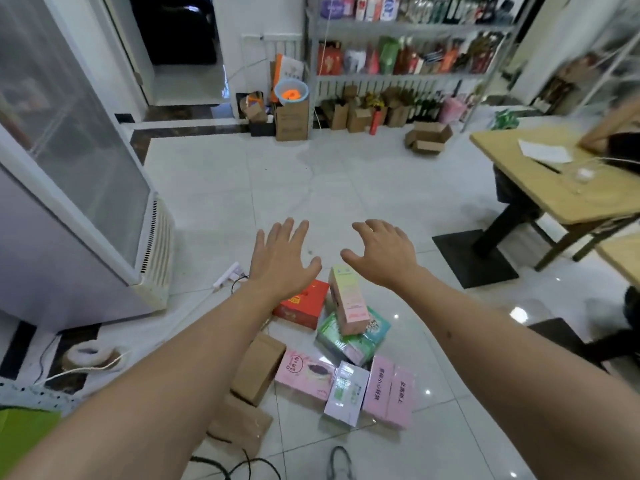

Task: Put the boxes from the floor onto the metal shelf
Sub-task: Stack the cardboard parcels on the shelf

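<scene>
1. Fingers (289,228) of the left hand (282,261) are straight and spread, palm down, holding nothing.
2. Fingers of the right hand (382,252) are spread and slightly bent at the knuckles, also holding nothing; both bare forearms reach out over the box pile.
3. Both hands hang above the pile, apart from every box, the left over the red box (304,304), the right just past the tall box (348,296).
4. The pile lies on glossy white floor tiles (346,188), well short of the metal shelf (408,76) at the far wall.
5. The red box is flat, printed cardboard at the pile's far left.
6. The tall box, pastel pink and yellow, leans tilted on a green film-wrapped pack (349,337).
7. Nearer the person lie a pink box with a cake picture (306,374), a white carton (346,393) and a pink box with dark lettering (391,391), side by side.
8. Left of these sits a plain brown cardboard box (258,367), with a second brown one (240,424) nearer still.
9. The shelf has grey metal boards crowded with colourful packets, bottles and bags.
</scene>
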